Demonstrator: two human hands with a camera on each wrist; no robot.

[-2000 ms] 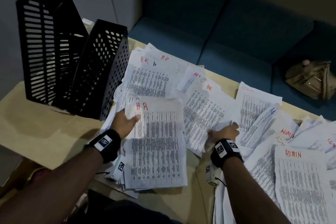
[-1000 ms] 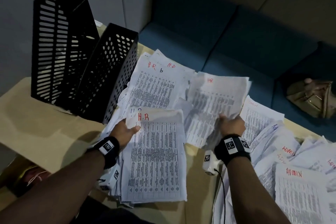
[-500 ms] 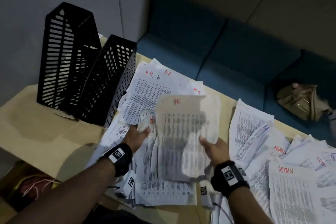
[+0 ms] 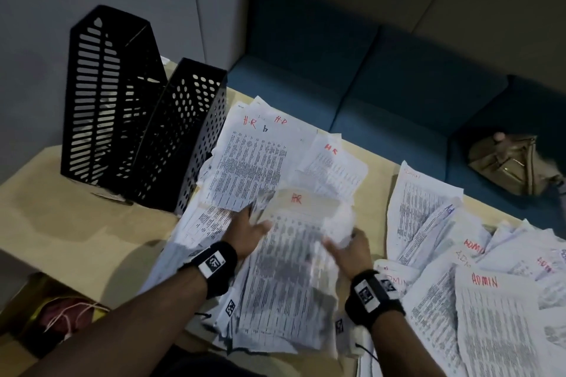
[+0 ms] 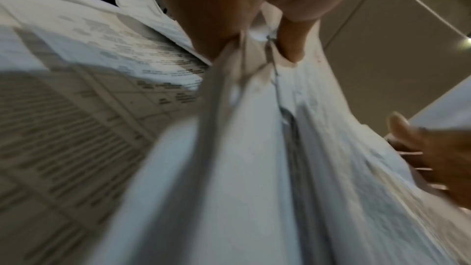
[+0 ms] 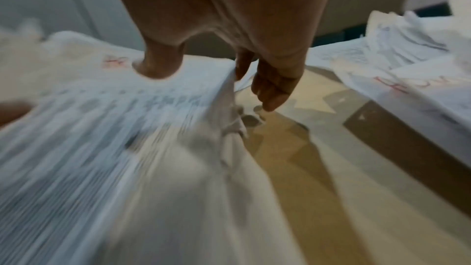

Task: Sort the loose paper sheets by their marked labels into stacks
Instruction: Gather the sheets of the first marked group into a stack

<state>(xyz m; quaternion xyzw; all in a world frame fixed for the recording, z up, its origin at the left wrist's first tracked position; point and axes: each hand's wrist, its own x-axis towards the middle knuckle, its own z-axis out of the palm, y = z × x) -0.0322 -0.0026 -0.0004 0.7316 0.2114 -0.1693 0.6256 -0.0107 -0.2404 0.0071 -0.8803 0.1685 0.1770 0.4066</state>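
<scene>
A printed sheet marked HR in red [image 4: 295, 249] lies blurred on top of the near HR stack [image 4: 269, 333] in the head view. My left hand [image 4: 251, 231] holds that stack at its upper left edge; in the left wrist view my left hand [image 5: 254, 53] pinches several sheet edges between thumb and fingers. My right hand [image 4: 344, 246] holds the HR sheet's [image 6: 102, 108] right edge, thumb on top and fingers [image 6: 270, 92] curled down past the edge. More HR sheets [image 4: 254, 162] lie behind. ADMIN sheets [image 4: 490, 330] are spread at the right.
Two black perforated file holders [image 4: 113, 101] [image 4: 186, 144] stand at the back left of the tan table [image 4: 76, 223]. A blue sofa [image 4: 382, 86] runs behind the table with a tan bag [image 4: 514, 162] on it. A box with red cord [image 4: 61, 318] sits below the table's left edge.
My right hand lifted an HR sheet from the middle pile, carried it left and lowered it onto the near HR stack. My left hand stayed at the stack's left edge.
</scene>
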